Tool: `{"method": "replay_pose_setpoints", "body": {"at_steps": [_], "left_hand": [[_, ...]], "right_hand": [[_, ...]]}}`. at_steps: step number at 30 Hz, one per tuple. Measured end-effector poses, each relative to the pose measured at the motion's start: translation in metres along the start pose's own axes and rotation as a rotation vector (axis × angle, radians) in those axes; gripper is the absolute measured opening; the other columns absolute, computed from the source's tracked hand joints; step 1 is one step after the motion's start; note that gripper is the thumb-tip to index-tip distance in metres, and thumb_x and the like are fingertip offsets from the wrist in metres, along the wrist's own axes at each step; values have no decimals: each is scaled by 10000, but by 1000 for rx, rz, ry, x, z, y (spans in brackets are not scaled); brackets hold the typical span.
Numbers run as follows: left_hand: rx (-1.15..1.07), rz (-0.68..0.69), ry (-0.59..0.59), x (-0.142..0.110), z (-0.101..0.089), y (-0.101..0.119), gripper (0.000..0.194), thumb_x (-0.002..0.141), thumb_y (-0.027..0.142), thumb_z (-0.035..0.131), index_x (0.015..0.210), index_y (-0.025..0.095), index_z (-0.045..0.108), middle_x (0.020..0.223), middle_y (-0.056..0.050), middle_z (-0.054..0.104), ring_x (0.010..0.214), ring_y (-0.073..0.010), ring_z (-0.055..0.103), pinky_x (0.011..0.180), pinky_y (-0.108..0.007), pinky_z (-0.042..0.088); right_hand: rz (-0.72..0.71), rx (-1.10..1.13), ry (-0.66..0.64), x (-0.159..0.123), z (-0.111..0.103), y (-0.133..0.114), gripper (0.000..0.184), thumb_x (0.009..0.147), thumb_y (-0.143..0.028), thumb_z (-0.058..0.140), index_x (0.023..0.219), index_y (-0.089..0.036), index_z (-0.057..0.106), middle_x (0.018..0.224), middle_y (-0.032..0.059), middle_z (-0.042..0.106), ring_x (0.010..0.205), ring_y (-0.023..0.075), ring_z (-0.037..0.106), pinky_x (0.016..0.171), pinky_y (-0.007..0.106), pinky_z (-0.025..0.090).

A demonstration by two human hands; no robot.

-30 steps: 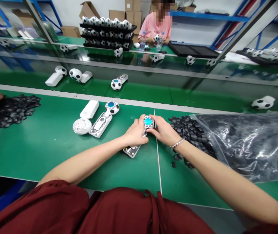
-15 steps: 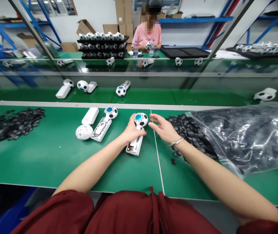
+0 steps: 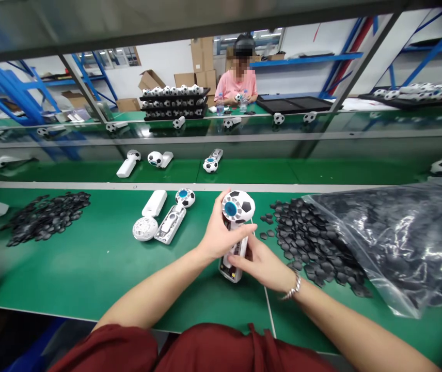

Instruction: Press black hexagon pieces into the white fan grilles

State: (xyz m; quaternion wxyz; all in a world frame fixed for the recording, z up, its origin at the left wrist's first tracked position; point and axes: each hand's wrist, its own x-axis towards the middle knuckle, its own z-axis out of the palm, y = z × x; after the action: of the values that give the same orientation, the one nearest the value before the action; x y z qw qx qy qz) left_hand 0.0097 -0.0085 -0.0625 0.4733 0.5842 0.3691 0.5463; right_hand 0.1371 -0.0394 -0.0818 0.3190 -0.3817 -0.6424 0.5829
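Observation:
Both my hands hold a small handheld fan with a soccer-ball head [image 3: 238,206] and an open white handle, lifted off the green table [image 3: 81,263]. My left hand [image 3: 221,235] is wrapped round the neck just under the head. My right hand [image 3: 257,263] grips the lower end of the handle. Just right of my hands lies a heap of small black pieces [image 3: 310,237] spilling from a clear plastic bag [image 3: 399,232].
Left of my hands lie another open fan body [image 3: 174,219], a white handle cover [image 3: 154,203] and a white grille [image 3: 144,228]. A second heap of black pieces [image 3: 46,217] lies far left. More fans ride the conveyor [image 3: 244,170] behind. A person in pink [image 3: 240,82] sits opposite.
I lifted the fan off the table and stood it upright. My right hand, free half a second ago, has taken the handle's lower end. The view has tilted up.

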Motion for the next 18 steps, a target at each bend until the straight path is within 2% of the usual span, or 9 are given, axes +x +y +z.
{"method": "replay_pose_setpoints", "body": {"at_steps": [4,10,13,18], "left_hand": [[174,87,-9,1,-5,18,710,679,270,692,1278,196,319,1274,-92,445,1139,-238,468,987,-372,373],[373,242,17,1,-10,23,639,669,325,692,1206,193,372,1177,-88,490,1084,-246,495,962,-379,394],[407,383,71,1,-11,25,608,675,317,685,1188,201,379,1163,-83,473,1080,-239,485,958,-383,392],[516,669,223,1,-15,26,680,617,266,727,1190,236,363,1117,-69,461,1064,-245,472,932,-411,404]], "right_hand": [[-29,0,-42,-10,-4,-11,473,793,-282,565,1213,-166,379,1165,90,552,1046,209,545,915,379,450],[-47,-194,-2,-19,-7,-21,457,786,-272,557,1204,-178,400,1095,67,572,1008,218,541,875,378,454],[-61,-256,3,-19,-6,-24,419,795,-274,544,1182,-182,413,1023,55,592,976,215,544,850,372,453],[-129,-303,57,-13,-7,-17,482,753,-285,607,1185,-183,421,1044,62,588,913,207,556,812,357,454]]}}
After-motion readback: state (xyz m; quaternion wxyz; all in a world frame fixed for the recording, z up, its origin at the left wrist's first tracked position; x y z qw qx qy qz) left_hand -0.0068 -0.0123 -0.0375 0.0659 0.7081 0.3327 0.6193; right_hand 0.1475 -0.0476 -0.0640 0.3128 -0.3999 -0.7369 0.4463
